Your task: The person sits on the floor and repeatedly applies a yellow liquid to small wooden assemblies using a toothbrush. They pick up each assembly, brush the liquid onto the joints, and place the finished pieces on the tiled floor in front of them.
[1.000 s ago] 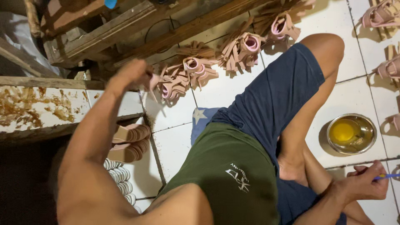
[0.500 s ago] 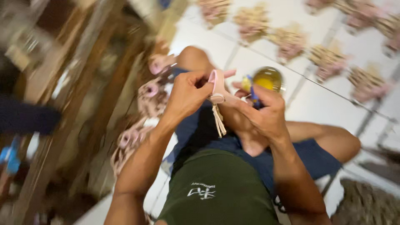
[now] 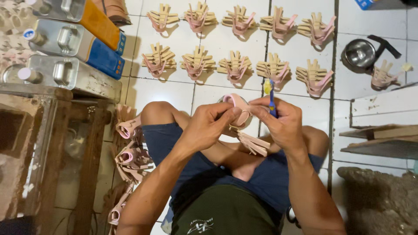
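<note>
I sit cross-legged on a white tiled floor. My left hand [image 3: 209, 124] and my right hand [image 3: 281, 124] meet in front of me over my lap. Together they hold a pink strap piece [image 3: 238, 106] with tan strips [image 3: 254, 143] fanning out below it. My right hand also grips a blue-handled brush [image 3: 271, 98] that points upward with a yellowish tip. A round bowl is mostly hidden behind the strap piece.
Two rows of several pink-and-tan strap pieces [image 3: 235, 65] lie on the tiles ahead. More pieces [image 3: 130, 156] are piled by my left knee. Metal cans [image 3: 65, 72] stand at the upper left above a wooden frame [image 3: 61, 143]. A steel bowl [image 3: 359, 53] sits at the upper right.
My left arm came back from reaching left and joined the right hand on a strap piece. The view swung round to look straight down over my lap.
</note>
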Demonstrator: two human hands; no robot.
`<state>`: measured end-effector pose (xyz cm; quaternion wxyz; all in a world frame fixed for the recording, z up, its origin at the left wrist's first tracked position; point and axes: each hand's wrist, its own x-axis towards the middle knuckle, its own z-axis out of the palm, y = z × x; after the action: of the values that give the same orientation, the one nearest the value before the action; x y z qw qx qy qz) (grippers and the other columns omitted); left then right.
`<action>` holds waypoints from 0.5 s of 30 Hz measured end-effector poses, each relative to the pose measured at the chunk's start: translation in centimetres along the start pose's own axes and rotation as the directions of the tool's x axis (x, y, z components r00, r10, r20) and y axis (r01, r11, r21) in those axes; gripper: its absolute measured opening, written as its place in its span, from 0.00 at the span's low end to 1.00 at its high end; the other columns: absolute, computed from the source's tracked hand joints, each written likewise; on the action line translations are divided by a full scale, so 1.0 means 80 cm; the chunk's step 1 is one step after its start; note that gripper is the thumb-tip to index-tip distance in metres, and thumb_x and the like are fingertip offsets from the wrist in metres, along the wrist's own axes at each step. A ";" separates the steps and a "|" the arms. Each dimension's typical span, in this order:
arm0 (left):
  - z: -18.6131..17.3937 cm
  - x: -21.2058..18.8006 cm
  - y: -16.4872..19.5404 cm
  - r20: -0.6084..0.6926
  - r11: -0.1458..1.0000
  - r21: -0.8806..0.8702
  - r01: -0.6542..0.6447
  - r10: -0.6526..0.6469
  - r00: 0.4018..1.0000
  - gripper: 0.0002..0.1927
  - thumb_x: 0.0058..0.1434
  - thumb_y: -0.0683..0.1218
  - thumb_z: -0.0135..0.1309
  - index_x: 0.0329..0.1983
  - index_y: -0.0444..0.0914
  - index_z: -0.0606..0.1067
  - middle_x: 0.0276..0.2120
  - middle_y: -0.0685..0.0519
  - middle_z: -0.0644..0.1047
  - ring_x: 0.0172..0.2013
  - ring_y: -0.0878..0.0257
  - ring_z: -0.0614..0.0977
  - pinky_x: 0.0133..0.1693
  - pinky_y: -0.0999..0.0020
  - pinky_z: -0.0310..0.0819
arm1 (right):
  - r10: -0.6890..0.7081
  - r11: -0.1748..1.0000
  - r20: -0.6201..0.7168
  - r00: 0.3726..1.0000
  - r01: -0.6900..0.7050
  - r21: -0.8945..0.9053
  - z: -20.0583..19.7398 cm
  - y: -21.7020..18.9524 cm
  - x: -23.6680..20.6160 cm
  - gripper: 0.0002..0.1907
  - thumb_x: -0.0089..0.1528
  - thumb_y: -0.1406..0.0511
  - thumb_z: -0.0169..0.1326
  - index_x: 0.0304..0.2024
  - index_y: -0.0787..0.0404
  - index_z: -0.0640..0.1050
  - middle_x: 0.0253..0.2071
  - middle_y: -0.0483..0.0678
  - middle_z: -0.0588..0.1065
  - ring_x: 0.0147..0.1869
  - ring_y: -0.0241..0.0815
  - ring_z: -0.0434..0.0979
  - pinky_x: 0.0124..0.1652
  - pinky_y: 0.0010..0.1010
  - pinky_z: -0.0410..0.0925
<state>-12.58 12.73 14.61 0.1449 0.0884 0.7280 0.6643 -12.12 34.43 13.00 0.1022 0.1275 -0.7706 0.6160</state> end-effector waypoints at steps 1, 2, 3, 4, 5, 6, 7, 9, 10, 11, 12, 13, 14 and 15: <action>-0.001 0.001 -0.005 -0.003 0.999 -0.032 0.043 -0.043 0.999 0.18 0.74 0.50 0.53 0.37 0.29 0.80 0.22 0.59 0.67 0.26 0.74 0.62 0.26 0.75 0.55 | -0.092 0.994 -0.030 0.995 0.090 -0.062 0.003 -0.004 0.001 0.11 0.64 0.71 0.65 0.49 0.68 0.81 0.46 0.47 0.77 0.46 0.30 0.75 0.45 0.20 0.69; -0.003 0.002 -0.011 -0.028 0.999 -0.035 0.011 -0.012 1.000 0.17 0.74 0.49 0.53 0.38 0.30 0.80 0.23 0.59 0.69 0.27 0.74 0.64 0.27 0.75 0.58 | -0.065 0.988 -0.095 0.993 0.051 -0.147 0.005 -0.008 0.001 0.13 0.62 0.71 0.67 0.48 0.68 0.82 0.44 0.48 0.76 0.40 0.32 0.72 0.40 0.21 0.66; -0.004 0.002 -0.015 -0.056 0.999 -0.038 -0.024 0.021 0.998 0.17 0.74 0.49 0.52 0.40 0.30 0.80 0.24 0.58 0.72 0.28 0.74 0.66 0.28 0.76 0.61 | -0.046 0.973 -0.157 0.987 0.009 -0.230 0.007 -0.014 0.002 0.14 0.60 0.72 0.69 0.48 0.68 0.83 0.42 0.49 0.75 0.35 0.34 0.68 0.35 0.22 0.63; -0.005 0.002 -0.018 -0.084 0.997 -0.040 -0.061 0.057 0.995 0.16 0.74 0.49 0.52 0.42 0.30 0.81 0.25 0.58 0.74 0.29 0.75 0.68 0.29 0.76 0.64 | -0.036 0.950 -0.220 0.975 -0.035 -0.310 0.009 -0.018 0.004 0.16 0.57 0.73 0.71 0.47 0.69 0.84 0.40 0.50 0.75 0.29 0.36 0.65 0.30 0.23 0.60; -0.005 0.003 -0.020 -0.093 0.996 -0.025 -0.080 0.077 0.993 0.16 0.74 0.49 0.51 0.43 0.31 0.80 0.26 0.58 0.76 0.30 0.75 0.69 0.30 0.77 0.66 | -0.098 0.954 -0.119 0.988 0.059 -0.294 0.012 -0.021 0.008 0.16 0.57 0.73 0.70 0.47 0.69 0.83 0.42 0.50 0.75 0.34 0.35 0.70 0.32 0.23 0.65; -0.005 0.003 -0.020 -0.097 0.995 -0.009 -0.099 0.098 0.990 0.15 0.73 0.48 0.51 0.45 0.31 0.80 0.27 0.59 0.77 0.31 0.76 0.70 0.31 0.77 0.68 | -0.162 0.951 -0.024 0.987 0.149 -0.271 0.014 -0.024 0.011 0.16 0.58 0.73 0.69 0.47 0.68 0.82 0.44 0.49 0.75 0.38 0.35 0.74 0.35 0.22 0.69; -0.005 0.005 -0.020 -0.095 0.993 0.006 -0.118 0.118 0.988 0.14 0.73 0.47 0.50 0.46 0.31 0.80 0.28 0.59 0.78 0.32 0.76 0.71 0.33 0.78 0.70 | -0.223 0.942 0.067 0.972 0.233 -0.242 0.017 -0.026 0.015 0.16 0.58 0.73 0.68 0.47 0.68 0.81 0.45 0.49 0.75 0.42 0.34 0.79 0.38 0.21 0.73; -0.003 0.006 -0.018 -0.120 0.995 0.002 -0.098 0.098 0.988 0.14 0.72 0.46 0.49 0.46 0.31 0.80 0.27 0.58 0.79 0.30 0.76 0.72 0.31 0.78 0.69 | -0.262 0.931 0.090 0.961 0.276 -0.241 0.024 -0.030 0.019 0.15 0.58 0.74 0.67 0.47 0.69 0.80 0.46 0.50 0.75 0.46 0.36 0.79 0.43 0.25 0.73; -0.001 0.007 -0.017 -0.134 0.996 -0.001 -0.090 0.090 0.987 0.13 0.72 0.46 0.49 0.47 0.31 0.80 0.27 0.58 0.79 0.29 0.76 0.73 0.30 0.78 0.69 | -0.283 0.923 0.104 0.954 0.300 -0.240 0.027 -0.032 0.022 0.15 0.58 0.74 0.66 0.47 0.70 0.79 0.46 0.50 0.75 0.48 0.37 0.78 0.45 0.27 0.73; -0.001 0.009 -0.016 -0.138 0.993 -0.019 -0.115 0.111 0.984 0.13 0.72 0.45 0.49 0.47 0.31 0.79 0.28 0.58 0.79 0.30 0.76 0.74 0.31 0.78 0.70 | -0.241 0.936 0.091 0.966 0.257 -0.242 0.030 -0.033 0.023 0.14 0.58 0.74 0.67 0.45 0.70 0.79 0.43 0.49 0.75 0.45 0.37 0.78 0.42 0.26 0.72; 0.000 0.010 -0.017 -0.143 0.990 -0.035 -0.138 0.132 0.981 0.13 0.72 0.45 0.50 0.48 0.31 0.79 0.30 0.58 0.80 0.31 0.76 0.76 0.32 0.78 0.71 | -0.200 0.947 0.078 0.977 0.213 -0.241 0.033 -0.033 0.024 0.14 0.57 0.73 0.68 0.43 0.70 0.79 0.41 0.49 0.75 0.42 0.36 0.77 0.40 0.26 0.71; 0.001 0.011 -0.019 -0.148 0.986 -0.050 -0.160 0.151 0.977 0.12 0.72 0.44 0.50 0.49 0.31 0.79 0.31 0.58 0.81 0.32 0.76 0.77 0.33 0.78 0.72 | -0.157 0.957 0.066 0.985 0.168 -0.238 0.036 -0.034 0.023 0.14 0.56 0.73 0.69 0.41 0.69 0.79 0.39 0.48 0.74 0.39 0.35 0.76 0.37 0.25 0.70; 0.001 0.010 -0.023 -0.162 0.993 -0.028 -0.113 0.107 0.981 0.12 0.72 0.44 0.52 0.47 0.30 0.80 0.28 0.57 0.79 0.30 0.75 0.75 0.31 0.77 0.70 | -0.090 0.968 0.078 0.993 0.106 -0.228 0.037 -0.035 0.021 0.12 0.57 0.73 0.69 0.40 0.69 0.79 0.38 0.48 0.74 0.37 0.36 0.75 0.36 0.26 0.69; 0.000 0.011 -0.028 -0.174 0.998 -0.006 -0.065 0.063 0.983 0.12 0.72 0.44 0.53 0.45 0.29 0.81 0.26 0.55 0.78 0.29 0.74 0.73 0.29 0.76 0.67 | -0.024 0.975 0.091 0.996 0.043 -0.218 0.037 -0.036 0.019 0.10 0.58 0.74 0.68 0.39 0.69 0.79 0.36 0.49 0.75 0.35 0.37 0.74 0.34 0.26 0.67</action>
<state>-13.22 12.79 12.32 0.0598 0.0525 0.7308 0.6779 -12.63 30.83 15.45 0.0921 0.1551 -0.8355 0.5191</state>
